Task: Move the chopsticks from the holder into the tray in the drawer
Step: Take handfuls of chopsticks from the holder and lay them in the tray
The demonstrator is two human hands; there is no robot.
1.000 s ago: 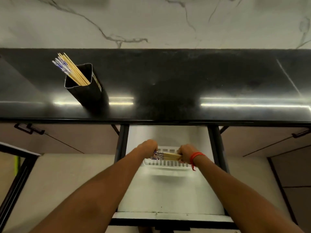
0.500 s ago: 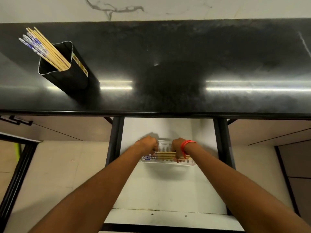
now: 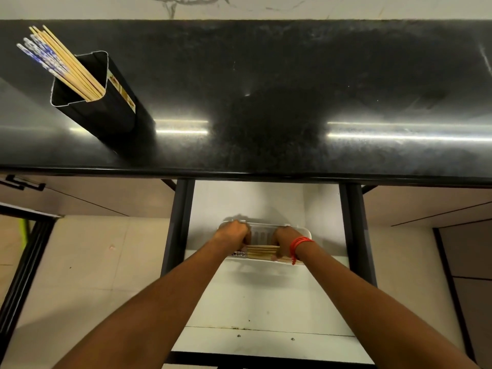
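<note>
A bundle of wooden chopsticks (image 3: pixel 262 252) lies crosswise low in the white slotted tray (image 3: pixel 262 231) inside the open white drawer (image 3: pixel 266 296). My left hand (image 3: pixel 234 234) is closed on the bundle's left end and my right hand (image 3: pixel 283 241), with a red wrist thread, on its right end. On the black counter at the far left stands the black square holder (image 3: pixel 106 110), with several more chopsticks (image 3: pixel 60 61) leaning out of it, some with blue-patterned tops.
The black counter's front edge (image 3: pixel 266 173) overhangs the back of the drawer. Dark drawer rails (image 3: pixel 175 222) run along both sides. Closed beige cabinet fronts (image 3: pixel 426 203) flank the drawer, and a dark frame (image 3: pixel 24 262) stands at the left over the tiled floor.
Both hands have lowered the chopstick bundle from above the tray down into it. The view has tilted down, so the counter and holder sit higher in frame.
</note>
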